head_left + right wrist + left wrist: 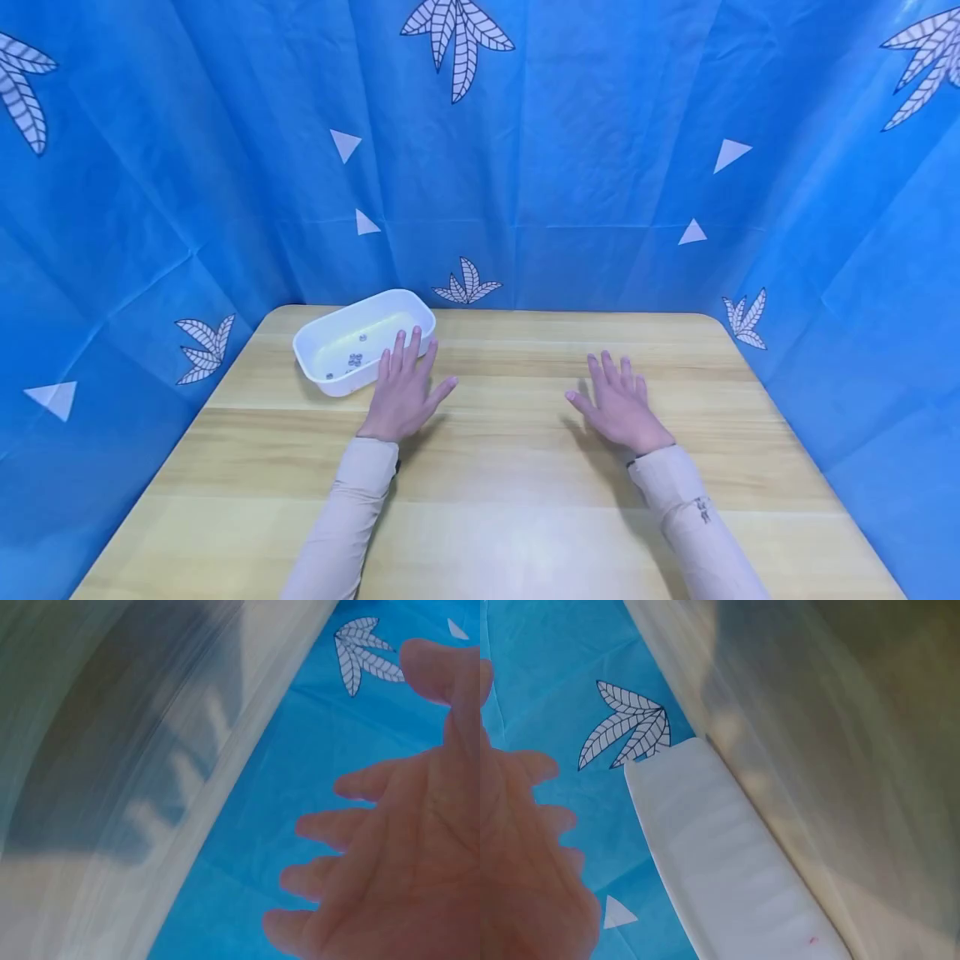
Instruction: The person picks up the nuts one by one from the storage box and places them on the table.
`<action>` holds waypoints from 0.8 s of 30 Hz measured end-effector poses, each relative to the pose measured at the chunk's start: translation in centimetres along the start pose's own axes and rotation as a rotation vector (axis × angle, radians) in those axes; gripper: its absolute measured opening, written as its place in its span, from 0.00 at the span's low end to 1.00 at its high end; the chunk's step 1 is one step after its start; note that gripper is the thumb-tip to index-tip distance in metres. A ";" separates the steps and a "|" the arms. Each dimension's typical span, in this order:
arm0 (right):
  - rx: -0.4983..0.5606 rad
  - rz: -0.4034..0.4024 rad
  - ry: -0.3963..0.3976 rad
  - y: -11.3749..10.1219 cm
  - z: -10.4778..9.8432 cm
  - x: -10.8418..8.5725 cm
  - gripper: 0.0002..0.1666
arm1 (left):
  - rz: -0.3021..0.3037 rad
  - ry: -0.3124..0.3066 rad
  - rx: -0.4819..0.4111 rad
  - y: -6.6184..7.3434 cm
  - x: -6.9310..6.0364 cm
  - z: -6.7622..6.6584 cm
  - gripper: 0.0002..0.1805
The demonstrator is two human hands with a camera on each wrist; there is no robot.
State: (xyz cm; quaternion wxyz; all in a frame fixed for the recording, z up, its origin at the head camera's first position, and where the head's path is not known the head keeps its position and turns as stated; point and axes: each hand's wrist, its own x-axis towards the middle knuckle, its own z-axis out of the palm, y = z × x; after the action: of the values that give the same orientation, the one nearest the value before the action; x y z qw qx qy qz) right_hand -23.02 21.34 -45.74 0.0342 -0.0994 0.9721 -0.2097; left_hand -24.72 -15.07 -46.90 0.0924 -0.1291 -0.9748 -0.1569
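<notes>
My left hand (405, 392) hovers with spread fingers beside the near right side of a white plastic tub (311, 337), and nothing is in its grasp. Several small shiny metal pieces, perhaps nuts (356, 360), lie on the tub's floor; the left fingers hide part of the rim. My right hand (622, 404) is held palm down over the right half of the table, its fingers spread and holding nothing. In the left wrist view the tub's outer wall (712, 840) shows a small red mark. Bare fingers and palm of the right hand (390, 862) show in the right wrist view.
A light wood-grain table (517, 500) spans the front, with rounded far corners. Blue curtains (600, 167) with white leaf and triangle prints hang behind and along both sides, close to the table's edges. The tub stands near the far left corner.
</notes>
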 end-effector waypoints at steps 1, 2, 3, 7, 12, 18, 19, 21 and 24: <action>-0.002 -0.005 -0.002 -0.2 0.0 0.1 0.52 | -0.003 -0.011 0.003 0.1 0.1 0.0 0.46; -0.002 -0.012 -0.005 -0.4 0.0 0.2 0.52 | -0.005 -0.020 0.006 0.2 0.2 -0.1 0.46; 0.001 -0.016 -0.011 -0.7 0.0 0.3 0.52 | -0.004 -0.026 0.006 0.2 0.3 -0.1 0.46; 0.004 -0.041 -0.028 -1.7 0.2 0.8 0.52 | -0.013 -0.024 -0.022 0.1 0.3 -0.3 0.46; 0.046 -0.115 -0.064 -2.7 0.8 2.1 0.52 | -0.060 -0.003 -0.134 -1.3 -0.2 -0.5 0.48; 0.223 -0.174 -0.173 -4.2 2.2 5.1 0.51 | -0.146 0.060 -0.320 -3.6 -1.6 -1.2 0.45; 0.261 -0.179 -0.191 -4.5 2.4 5.5 0.51 | -0.167 0.077 -0.358 -4.0 -1.9 -1.4 0.44; 0.341 -0.190 -0.223 -5.2 2.9 6.4 0.50 | -0.229 0.113 -0.447 -4.8 -2.5 -2.0 0.42; 0.416 -0.202 -0.250 -6.3 3.3 7.7 0.49 | -0.331 0.211 -0.609 -5.9 -3.3 -3.0 0.41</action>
State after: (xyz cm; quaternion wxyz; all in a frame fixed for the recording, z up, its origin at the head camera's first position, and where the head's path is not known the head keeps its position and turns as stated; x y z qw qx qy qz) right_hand -29.06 12.76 -46.30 0.1527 -0.2118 0.8814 -0.3936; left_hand -22.86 -22.19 -46.53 0.1231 0.0260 -0.8762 -0.4653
